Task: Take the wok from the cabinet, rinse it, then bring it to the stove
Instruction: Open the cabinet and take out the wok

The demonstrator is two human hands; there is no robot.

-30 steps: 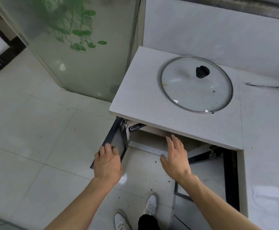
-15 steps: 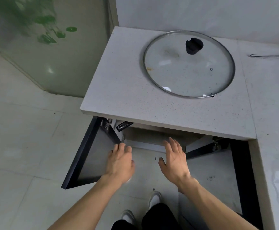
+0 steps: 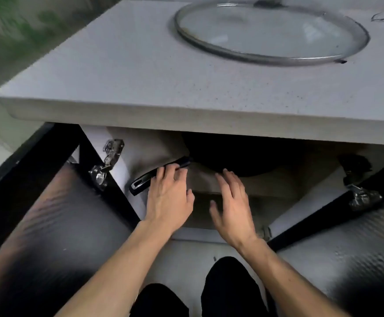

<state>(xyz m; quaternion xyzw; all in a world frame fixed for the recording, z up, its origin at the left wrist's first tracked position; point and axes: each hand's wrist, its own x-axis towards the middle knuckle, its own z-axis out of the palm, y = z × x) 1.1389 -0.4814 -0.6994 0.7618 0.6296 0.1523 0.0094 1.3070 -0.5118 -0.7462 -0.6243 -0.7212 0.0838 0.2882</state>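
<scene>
The wok [image 3: 239, 154] sits inside the open cabinet [image 3: 154, 145] under the bench [image 3: 140, 83], its dark bowl mostly in shadow beneath the bench edge. Its black handle [image 3: 159, 173] sticks out to the left, toward the hinge [image 3: 105, 167] of the left door [image 3: 49, 202]. The left hand [image 3: 169, 197] reaches in with its fingers [image 3: 163, 172] laid over the handle — they touch it, slightly bent, but whether they have closed round it cannot be told. The right hand [image 3: 232, 207] hovers just beside the left, fingers spread and straight, holding nothing, its tips near the wok's lower edge. Both doors stand swung wide; the right door [image 3: 346, 236] shows at the right. On the bench above lies a glass lid [image 3: 271, 33], flat.
</scene>
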